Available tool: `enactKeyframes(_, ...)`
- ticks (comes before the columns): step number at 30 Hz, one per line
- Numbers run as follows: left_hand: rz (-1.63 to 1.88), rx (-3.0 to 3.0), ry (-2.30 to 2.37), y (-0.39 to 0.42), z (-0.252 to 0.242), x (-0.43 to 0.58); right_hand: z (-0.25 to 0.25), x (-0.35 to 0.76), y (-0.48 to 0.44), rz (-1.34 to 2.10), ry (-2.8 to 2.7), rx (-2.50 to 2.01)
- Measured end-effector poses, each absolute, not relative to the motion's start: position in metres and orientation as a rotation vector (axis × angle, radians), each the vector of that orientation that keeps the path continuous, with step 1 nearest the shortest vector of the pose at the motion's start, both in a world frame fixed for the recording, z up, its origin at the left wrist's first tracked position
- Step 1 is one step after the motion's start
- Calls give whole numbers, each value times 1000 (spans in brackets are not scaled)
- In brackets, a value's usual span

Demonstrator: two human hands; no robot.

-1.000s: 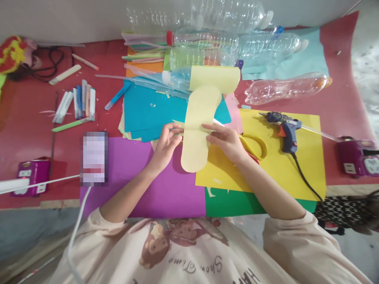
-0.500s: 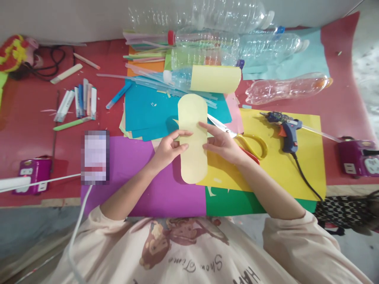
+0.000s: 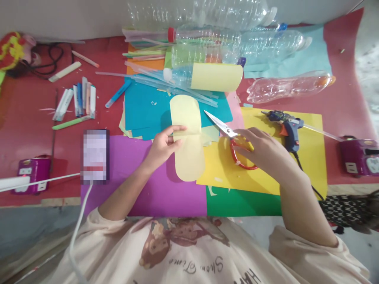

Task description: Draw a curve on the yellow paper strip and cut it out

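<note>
My left hand (image 3: 168, 144) pinches the left edge of a pale yellow paper strip (image 3: 189, 159) with rounded ends, its thumb and fingers lying on the paper. A crease runs across the strip's middle. At the right, my right hand (image 3: 257, 148) is closed on the handles of the scissors (image 3: 226, 129), one loop red and the other yellow. The blades are together and point up and left toward the strip. Part of the yellow loop is hidden under my fingers.
A glue gun (image 3: 288, 130) lies on yellow paper (image 3: 219, 165) to the right. Clear plastic bottles (image 3: 207, 41) line the back. Left are several markers (image 3: 79, 98) and a phone (image 3: 94, 157) with a white cable. Purple paper (image 3: 142, 189) covers the front edge.
My right hand has left the paper strip, moved right and taken hold of the scissors, which have turned and shifted slightly. The strip has moved a little left in my left hand.
</note>
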State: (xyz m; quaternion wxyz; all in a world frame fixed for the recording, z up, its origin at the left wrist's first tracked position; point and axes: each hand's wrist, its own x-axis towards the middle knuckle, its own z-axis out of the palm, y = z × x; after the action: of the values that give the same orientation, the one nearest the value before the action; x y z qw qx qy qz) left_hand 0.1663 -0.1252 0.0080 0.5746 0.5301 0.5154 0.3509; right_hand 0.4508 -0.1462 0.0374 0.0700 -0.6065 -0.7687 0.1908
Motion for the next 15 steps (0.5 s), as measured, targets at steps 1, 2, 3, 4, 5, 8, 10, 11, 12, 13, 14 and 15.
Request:
enactKeyframes(1, 823, 1238, 1214, -125, 8, 165, 36, 454, -149, 552, -2357, -1858)
enactKeyframes(2, 820, 1236, 1219, -125, 8, 165, 34, 456, -151, 549, -2385, -1874)
enactKeyframes(3, 820, 1236, 1220, -125, 8, 164, 31, 457, -152, 550, -2399, -1881)
enactKeyframes(4, 821, 1237, 1220, -125, 8, 164, 28, 459, -153, 544, -2406, -1885)
enactKeyframes(5, 824, 1240, 1219, -124, 8, 164, 26, 460, -154, 524, -2408, -1889)
enactKeyframes(8, 819, 1252, 1223, -123, 6, 164, 19, 465, -150, 454, -2393, -1940)
enactKeyframes(10, 811, 1254, 1227, -123, 5, 164, 17, 468, -145, 489, -2381, -2005)
enactKeyframes(11, 806, 1253, 1227, -122, 5, 164, 17, 468, -141, 536, -2382, -2030)
enactKeyframes(12, 802, 1251, 1224, -123, 6, 164, 18, 468, -138, 583, -2389, -2046)
enactKeyframes(13, 802, 1249, 1221, -123, 6, 164, 18, 468, -134, 614, -2399, -2051)
enactKeyframes(14, 802, 1250, 1220, -123, 6, 164, 19, 468, -131, 625, -2411, -2048)
enactKeyframes(15, 801, 1253, 1220, -124, 7, 164, 20, 468, -128, 618, -2414, -2041)
